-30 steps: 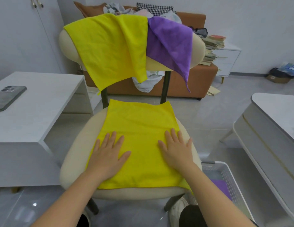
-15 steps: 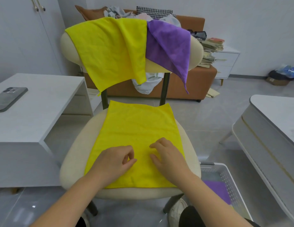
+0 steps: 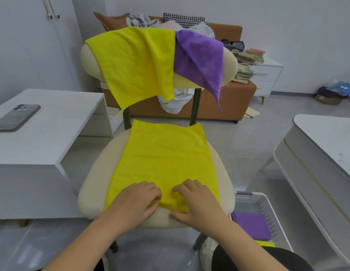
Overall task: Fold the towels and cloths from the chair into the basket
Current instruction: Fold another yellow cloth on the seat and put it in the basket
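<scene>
A yellow cloth [image 3: 166, 157] lies spread flat on the cream chair seat [image 3: 92, 182]. My left hand [image 3: 135, 200] and my right hand [image 3: 195, 202] sit side by side at the cloth's near edge, fingers curled, each pinching that edge by its middle. Over the chair back hang two more yellow cloths [image 3: 131, 65] and a purple cloth [image 3: 201, 57]. The white perforated basket [image 3: 268, 204] stands on the floor at the right of the chair, with a folded purple cloth [image 3: 250, 224] and a strip of yellow cloth [image 3: 265, 243] inside.
A white desk [image 3: 53, 133] with a phone [image 3: 16, 118] stands at the left. A white table [image 3: 326, 153] stands at the right. Behind the chair is a brown sofa [image 3: 228, 98] piled with clothes, and a drawer unit with books [image 3: 248, 61].
Both hands slid from lying flat on the middle of the cloth back to its near edge, came closer together and curled to pinch it.
</scene>
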A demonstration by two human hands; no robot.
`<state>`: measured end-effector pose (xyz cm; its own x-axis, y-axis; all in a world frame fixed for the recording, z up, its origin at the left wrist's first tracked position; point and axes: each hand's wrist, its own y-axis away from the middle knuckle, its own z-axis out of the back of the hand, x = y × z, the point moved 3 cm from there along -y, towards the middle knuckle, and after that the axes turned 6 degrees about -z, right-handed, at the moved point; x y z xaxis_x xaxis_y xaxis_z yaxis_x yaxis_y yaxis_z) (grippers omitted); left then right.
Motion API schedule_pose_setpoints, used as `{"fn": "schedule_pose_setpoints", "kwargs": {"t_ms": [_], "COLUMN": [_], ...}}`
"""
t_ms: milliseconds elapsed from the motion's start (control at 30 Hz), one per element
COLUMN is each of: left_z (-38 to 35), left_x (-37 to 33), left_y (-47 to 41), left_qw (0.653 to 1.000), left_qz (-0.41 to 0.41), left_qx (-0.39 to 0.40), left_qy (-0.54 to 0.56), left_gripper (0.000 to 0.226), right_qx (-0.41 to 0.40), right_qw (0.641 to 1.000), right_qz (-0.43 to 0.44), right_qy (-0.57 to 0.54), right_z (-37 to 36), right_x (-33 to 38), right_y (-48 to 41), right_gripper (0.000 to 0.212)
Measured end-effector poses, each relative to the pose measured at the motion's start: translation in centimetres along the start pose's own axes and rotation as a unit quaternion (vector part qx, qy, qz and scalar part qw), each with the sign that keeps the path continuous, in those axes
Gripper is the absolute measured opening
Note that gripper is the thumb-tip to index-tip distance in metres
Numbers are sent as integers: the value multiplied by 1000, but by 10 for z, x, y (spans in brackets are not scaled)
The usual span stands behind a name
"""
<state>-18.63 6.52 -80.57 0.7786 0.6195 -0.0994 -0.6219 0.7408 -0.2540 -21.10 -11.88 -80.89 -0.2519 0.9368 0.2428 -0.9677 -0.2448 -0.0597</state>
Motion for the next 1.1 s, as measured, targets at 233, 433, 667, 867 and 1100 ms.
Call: {"fn": "schedule_pose_setpoints", "kwargs": {"t_ms": [233, 433, 667, 867, 1100], "left_z": [-6, -5, 3, 21, 33], "left_x": [4, 4, 16, 45, 76], "left_y": [-8, -14, -17, -2, 17], "left_qw": [988, 992, 985, 961, 912], "left_qz": [127, 82, 145, 253, 345], "left_qx": [25, 22, 36, -17, -105], "left_qy": [83, 94, 92, 115, 193], "left_gripper": [8, 35, 33, 20, 38], "right_qx": [-23, -14, -10, -14, -24], "right_qw": [1000, 997, 992, 988, 974], "right_qz": [-1, -38, -93, -127, -204], "right_qy": [-11, -63, -85, -88, -94], "right_z": [3, 10, 16, 27, 36], "right_x": [5, -1, -18, -40, -64], "right_y": [-6, -17, -23, -23, -18], "right_gripper": [45, 38, 25, 23, 31]}}
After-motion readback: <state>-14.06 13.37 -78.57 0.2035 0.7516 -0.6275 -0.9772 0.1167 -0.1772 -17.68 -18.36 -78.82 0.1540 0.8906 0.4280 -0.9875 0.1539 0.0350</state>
